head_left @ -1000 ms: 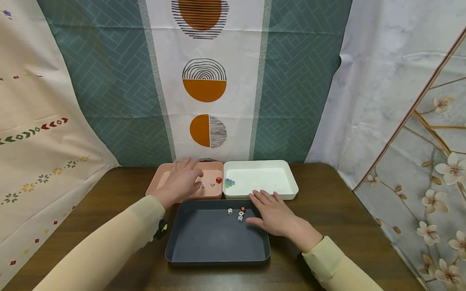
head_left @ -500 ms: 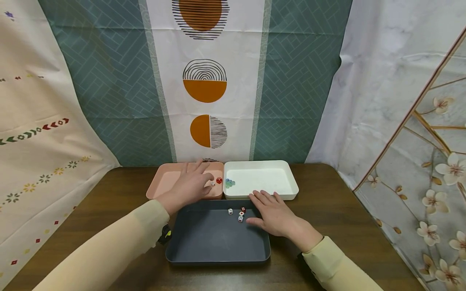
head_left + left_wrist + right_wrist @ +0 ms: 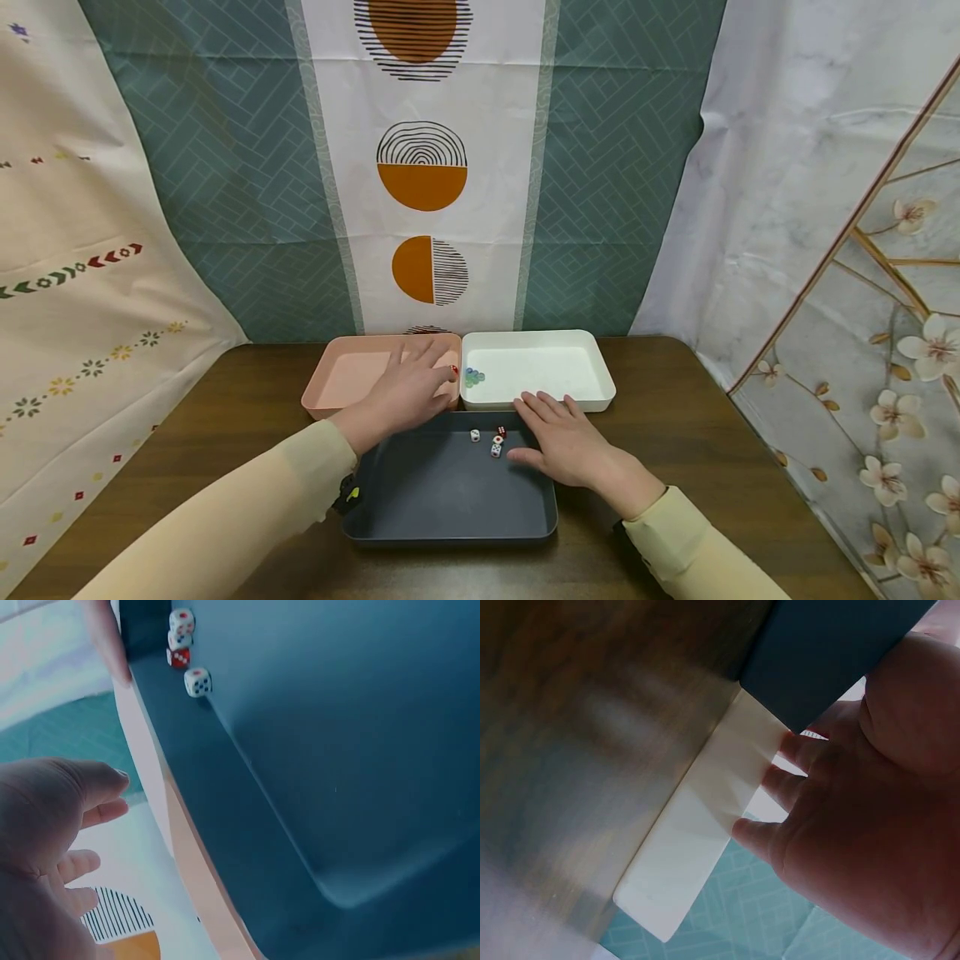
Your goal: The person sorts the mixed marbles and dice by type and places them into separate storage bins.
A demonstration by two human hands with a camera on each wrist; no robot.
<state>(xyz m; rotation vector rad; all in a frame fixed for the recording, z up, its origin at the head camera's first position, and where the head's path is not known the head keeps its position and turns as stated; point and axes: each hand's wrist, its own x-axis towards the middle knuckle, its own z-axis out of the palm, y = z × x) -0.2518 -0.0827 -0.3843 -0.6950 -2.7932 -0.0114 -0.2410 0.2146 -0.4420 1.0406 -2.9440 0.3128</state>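
Note:
Over the right side of the pink tray (image 3: 330, 375), my left hand (image 3: 401, 389) spreads its fingers. The index fingertip is right at a red die (image 3: 453, 368), and the thumb stands apart below it. The other spots under this hand are hidden. In the left wrist view the thumb (image 3: 101, 784) and bent fingers show with nothing visible between them. My right hand (image 3: 558, 442) lies flat, fingers straight, at the front rim of the white tray (image 3: 540, 404) and over the dark tray's right corner. White dice (image 3: 475, 435) and a red die (image 3: 501, 432) sit inside the dark tray (image 3: 450, 500).
Small blue-green translucent pieces (image 3: 474, 377) lie at the left end of the white tray. The three trays stand close together on a brown wooden table (image 3: 660, 400). Patterned cloths (image 3: 615, 167) hang behind and at both sides.
My left hand has moved rightward over the pink tray to the red die, now covering the small dice that showed earlier. The right hand has stayed in place.

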